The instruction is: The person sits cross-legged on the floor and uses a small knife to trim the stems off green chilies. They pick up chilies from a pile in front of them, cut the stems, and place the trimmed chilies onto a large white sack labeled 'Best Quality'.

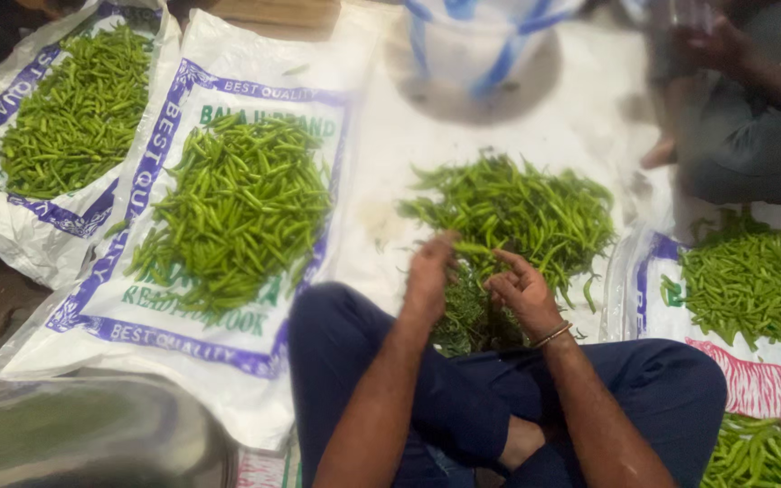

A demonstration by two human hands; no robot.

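Both hands meet over the chilli pile (517, 212); left hand (429, 271) pinches one green chilli (474, 248), long axis pointing toward the half-open, empty right hand (522, 291).

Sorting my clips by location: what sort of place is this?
Probably an informal floor workspace for sorting produce: heaps of green chillies lie on spread white sacks, and the person sits cross-legged, both hands in a heap.

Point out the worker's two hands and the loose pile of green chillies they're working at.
left hand (429, 271), head view, back of the hand
right hand (519, 291), head view, open palm
loose pile of green chillies (535, 212), head view, middle of the heap on the white sheet
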